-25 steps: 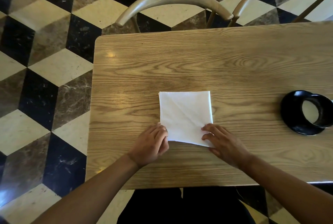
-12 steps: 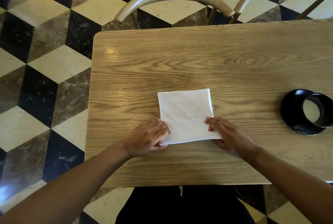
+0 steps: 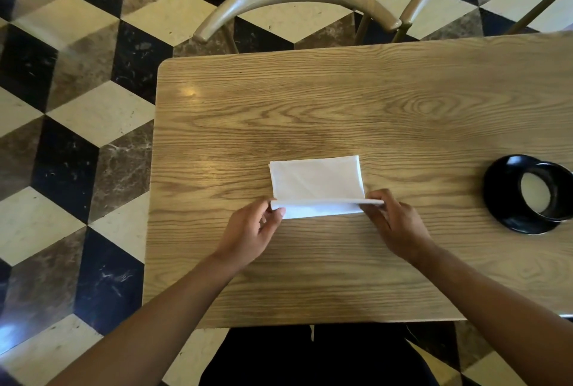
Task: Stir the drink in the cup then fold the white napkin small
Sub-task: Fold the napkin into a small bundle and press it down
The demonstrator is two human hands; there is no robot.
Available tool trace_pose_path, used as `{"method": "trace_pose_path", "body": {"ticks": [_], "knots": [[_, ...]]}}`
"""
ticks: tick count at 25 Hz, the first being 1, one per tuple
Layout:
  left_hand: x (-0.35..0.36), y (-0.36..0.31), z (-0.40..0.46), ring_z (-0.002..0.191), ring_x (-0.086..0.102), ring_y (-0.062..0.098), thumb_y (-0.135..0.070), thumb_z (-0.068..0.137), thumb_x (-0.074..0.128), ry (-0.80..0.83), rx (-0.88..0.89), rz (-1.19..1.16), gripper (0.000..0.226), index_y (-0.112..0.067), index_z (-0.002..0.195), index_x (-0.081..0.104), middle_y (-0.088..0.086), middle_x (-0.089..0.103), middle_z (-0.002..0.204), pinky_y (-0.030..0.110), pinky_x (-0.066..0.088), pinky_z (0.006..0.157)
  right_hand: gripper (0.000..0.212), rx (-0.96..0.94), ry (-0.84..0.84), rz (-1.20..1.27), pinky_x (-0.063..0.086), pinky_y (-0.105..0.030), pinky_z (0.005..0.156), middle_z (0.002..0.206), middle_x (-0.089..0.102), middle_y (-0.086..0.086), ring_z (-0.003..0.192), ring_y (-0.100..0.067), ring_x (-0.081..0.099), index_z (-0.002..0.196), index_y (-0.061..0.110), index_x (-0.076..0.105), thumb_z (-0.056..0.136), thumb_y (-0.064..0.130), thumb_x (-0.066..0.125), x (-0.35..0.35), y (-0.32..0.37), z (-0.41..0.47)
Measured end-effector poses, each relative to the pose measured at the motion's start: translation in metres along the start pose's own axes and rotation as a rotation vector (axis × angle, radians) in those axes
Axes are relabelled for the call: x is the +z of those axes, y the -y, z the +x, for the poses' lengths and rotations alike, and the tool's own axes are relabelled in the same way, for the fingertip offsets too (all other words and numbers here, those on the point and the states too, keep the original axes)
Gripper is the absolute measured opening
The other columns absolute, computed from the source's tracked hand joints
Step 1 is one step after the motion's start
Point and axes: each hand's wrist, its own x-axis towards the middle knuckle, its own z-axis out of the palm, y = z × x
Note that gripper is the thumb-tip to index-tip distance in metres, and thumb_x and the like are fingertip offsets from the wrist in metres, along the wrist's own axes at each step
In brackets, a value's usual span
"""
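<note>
Since half a second earlier the near edge of the white napkin [image 3: 316,182] had been lifted off the desk [image 3: 310,106] and carried toward twelve o'clock, part-way over the rest. The left hand [image 3: 249,230] pinched the raised edge's nine o'clock corner in a clenched grip, and the right hand [image 3: 392,219] pinched its three o'clock corner likewise. Far toward three o'clock, well apart, stood the black cup [image 3: 547,191] on its saucer [image 3: 508,199].

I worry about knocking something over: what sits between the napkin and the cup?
Nothing: in the head view only bare table lies between the napkin and the cup on its saucer.
</note>
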Motion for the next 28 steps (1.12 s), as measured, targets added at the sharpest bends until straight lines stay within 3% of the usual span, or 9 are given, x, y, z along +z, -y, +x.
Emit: {"method": "trace_pose_path", "body": {"ticks": [2,4,5,7,9,12,16,22,28], "knots": [[0.0,-0.004,0.01,0.061,0.065,0.01,-0.042,0.103,0.053,-0.02,-0.049,-0.034,0.024,-0.024,0.088,0.052,-0.009,0.063,0.065,0.029,0.051,0.056,0.034,0.053,-0.028,0.009,0.043,-0.036,0.059,0.07,0.067,0.0,0.068,-0.034,0.065,0.099,0.019,0.054,0.099,0.053,0.051,-0.001,0.006,0.013],[0.002,-0.007,0.021,0.052,0.057,0.003,-0.033,0.104,0.057,-0.077,-0.099,0.001,0.025,-0.025,0.085,0.043,-0.014,0.049,0.055,0.024,0.041,0.051,0.037,0.097,-0.04,0.02,0.039,-0.037,0.056,0.061,0.059,0.001,0.061,-0.035,0.059,0.089,0.02,0.044,0.099,0.054,0.05,-0.002,0.011,0.025],[0.004,-0.009,0.027,0.048,0.051,0.004,-0.03,0.104,0.057,-0.097,-0.129,0.026,0.026,-0.024,0.084,0.042,-0.014,0.043,0.052,0.024,0.034,0.05,0.035,0.127,-0.04,0.028,0.04,-0.039,0.055,0.061,0.059,0.0,0.061,-0.035,0.059,0.087,0.019,0.042,0.099,0.05,0.051,-0.002,0.012,0.031],[0.009,-0.009,0.036,0.046,0.046,0.01,-0.03,0.105,0.056,-0.117,-0.194,0.06,0.024,-0.018,0.086,0.047,-0.008,0.048,0.054,0.03,0.034,0.051,0.034,0.175,-0.042,0.036,0.046,-0.043,0.058,0.062,0.063,-0.005,0.062,-0.035,0.062,0.087,0.015,0.043,0.101,0.044,0.052,-0.001,0.012,0.042],[0.014,-0.009,0.043,0.052,0.05,0.025,-0.033,0.105,0.056,-0.131,-0.269,0.074,0.025,-0.012,0.09,0.053,-0.003,0.055,0.058,0.036,0.039,0.055,0.033,0.208,-0.04,0.03,0.044,-0.039,0.057,0.06,0.062,-0.004,0.06,-0.032,0.06,0.089,0.014,0.046,0.102,0.044,0.05,0.0,0.015,0.051],[0.017,-0.011,0.049,0.058,0.049,0.028,-0.036,0.104,0.055,-0.137,-0.355,0.071,0.027,-0.013,0.09,0.055,-0.007,0.049,0.056,0.035,0.035,0.058,0.031,0.258,-0.07,0.033,0.037,-0.033,0.053,0.062,0.06,0.0,0.06,-0.024,0.055,0.089,0.015,0.052,0.101,0.043,0.053,0.002,0.018,0.061],[0.02,-0.013,0.057,0.069,0.061,0.037,-0.038,0.105,0.052,-0.117,-0.435,0.095,0.029,-0.017,0.085,0.05,-0.004,0.052,0.061,0.037,0.036,0.06,0.034,0.312,-0.116,0.042,0.039,-0.033,0.056,0.072,0.069,-0.001,0.068,-0.024,0.062,0.09,0.013,0.063,0.097,0.046,0.059,0.006,0.018,0.068],[0.019,-0.021,0.064,0.07,0.061,0.024,-0.038,0.103,0.054,-0.176,-0.577,0.068,0.03,-0.013,0.093,0.066,0.002,0.07,0.076,0.032,0.037,0.065,0.03,0.41,-0.16,0.052,0.039,-0.028,0.063,0.069,0.065,0.013,0.071,-0.016,0.063,0.088,0.019,0.069,0.092,0.049,0.066,0.01,0.022,0.076],[0.018,-0.017,0.067,0.06,0.057,0.023,-0.04,0.103,0.055,-0.158,-0.537,0.095,0.033,-0.017,0.079,0.056,-0.001,0.061,0.063,0.032,0.036,0.06,0.032,0.447,-0.221,-0.018,0.047,-0.033,0.062,0.066,0.064,0.012,0.069,-0.019,0.063,0.081,0.022,0.064,0.089,0.053,0.066,0.013,0.026,0.071]]}}
